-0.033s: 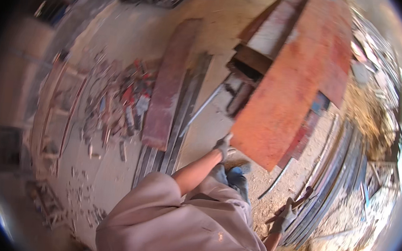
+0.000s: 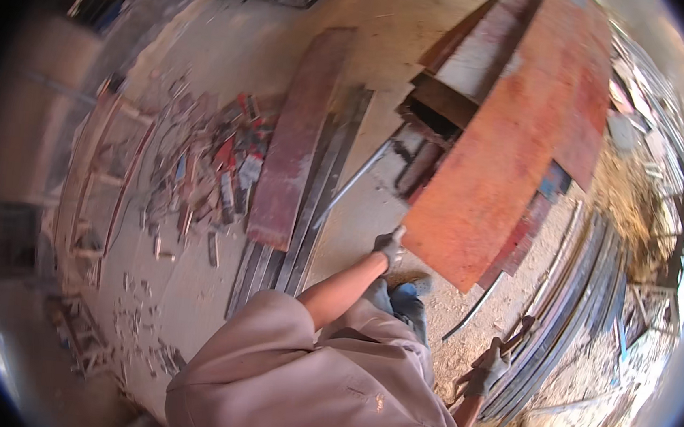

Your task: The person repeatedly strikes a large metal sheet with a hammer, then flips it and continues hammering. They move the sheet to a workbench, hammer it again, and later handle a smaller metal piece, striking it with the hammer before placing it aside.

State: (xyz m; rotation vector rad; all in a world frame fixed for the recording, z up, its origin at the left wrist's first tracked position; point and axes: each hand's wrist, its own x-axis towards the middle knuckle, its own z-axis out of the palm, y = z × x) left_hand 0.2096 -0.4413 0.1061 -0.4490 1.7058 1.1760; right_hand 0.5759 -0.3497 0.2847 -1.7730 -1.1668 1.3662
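Gloved left hand (image 2: 389, 246) gripping the lower corner of a large, flat, rust-orange board (image 2: 510, 147).

Board: tilted, rising up and away from that hand toward the upper right, above other stacked boards. Gloved right hand (image 2: 487, 371): low to the right, well apart from the board, fingers loosely curled; grip cannot be told. Bundle of long grey metal strips (image 2: 569, 315): just beside the right hand. Long reddish-brown plank (image 2: 295, 144): on the ground, left of the left hand. Scattered small scraps (image 2: 199, 177): farther left.

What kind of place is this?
Probably a building site or scrap yard: a gloved left hand holds a big orange board, long metal strips lie on the sandy ground, beside scattered scrap pieces.
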